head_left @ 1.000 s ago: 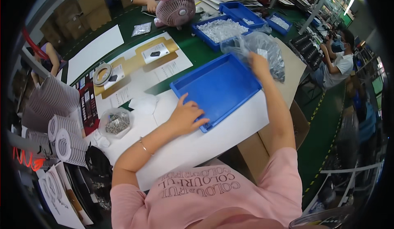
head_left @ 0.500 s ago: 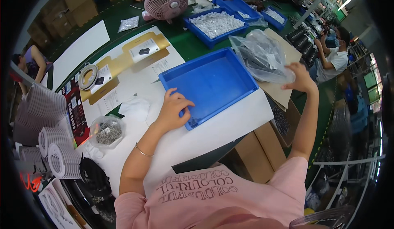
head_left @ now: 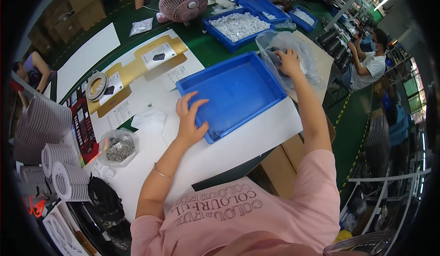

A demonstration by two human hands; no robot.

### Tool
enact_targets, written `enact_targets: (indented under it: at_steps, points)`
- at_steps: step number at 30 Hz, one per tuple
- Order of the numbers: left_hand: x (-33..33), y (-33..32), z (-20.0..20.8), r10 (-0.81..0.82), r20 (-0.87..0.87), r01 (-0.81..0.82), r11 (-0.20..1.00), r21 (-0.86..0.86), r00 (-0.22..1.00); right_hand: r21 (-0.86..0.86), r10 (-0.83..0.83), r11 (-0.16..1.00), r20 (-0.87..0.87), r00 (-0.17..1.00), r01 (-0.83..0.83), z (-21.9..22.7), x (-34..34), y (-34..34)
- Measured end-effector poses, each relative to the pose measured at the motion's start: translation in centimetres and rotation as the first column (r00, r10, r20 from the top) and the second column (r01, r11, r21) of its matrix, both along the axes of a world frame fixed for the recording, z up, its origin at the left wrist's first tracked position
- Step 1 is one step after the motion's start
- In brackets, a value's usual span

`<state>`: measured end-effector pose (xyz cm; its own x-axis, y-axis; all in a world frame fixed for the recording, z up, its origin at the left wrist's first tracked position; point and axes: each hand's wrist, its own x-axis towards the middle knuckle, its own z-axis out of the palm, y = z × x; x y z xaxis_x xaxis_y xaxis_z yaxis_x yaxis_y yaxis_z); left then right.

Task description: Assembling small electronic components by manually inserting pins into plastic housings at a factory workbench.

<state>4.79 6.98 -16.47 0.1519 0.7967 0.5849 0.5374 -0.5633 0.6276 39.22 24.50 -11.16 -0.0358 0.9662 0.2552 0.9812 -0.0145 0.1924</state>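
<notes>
The left hand point(head_left: 190, 118) lies flat on the near left rim of the empty blue tray point(head_left: 233, 93), fingers spread and open, thumb outside the wall, pressing rather than clasping. The tray sits tilted on the white surface point(head_left: 256, 137), stretching from the hand toward 1 o'clock. At the tray's far right corner, at 2 o'clock from the left hand, the right hand point(head_left: 288, 61) reaches into a clear plastic bag point(head_left: 286, 54); its grip looks curled among dark items inside, but I cannot tell what it has hold of. The bag rests on a brown cardboard box point(head_left: 321, 63), just beside the tray. At 9 o'clock from the left hand, a small bag of metal parts point(head_left: 119, 148) lies on the surface. A pink fan point(head_left: 183, 1) stands at 12 o'clock, well apart.
</notes>
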Motion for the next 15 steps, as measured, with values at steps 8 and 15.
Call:
enact_targets:
  at_steps: [8, 15]
  points:
    - [-1.8, 0.7, -0.9, -0.078, 0.330, 0.085, 0.996, -0.008, 0.941, 0.040, 0.141, 0.990, -0.443, 0.885, -0.138, 5.7, 7.2, 0.8]
    - [-1.7, 1.2, -0.2, -0.103, 0.210, 0.126, 0.987, -0.101, 0.972, -0.047, 0.463, 0.872, -0.244, 0.852, -0.487, 1.7, 6.0, -4.0]
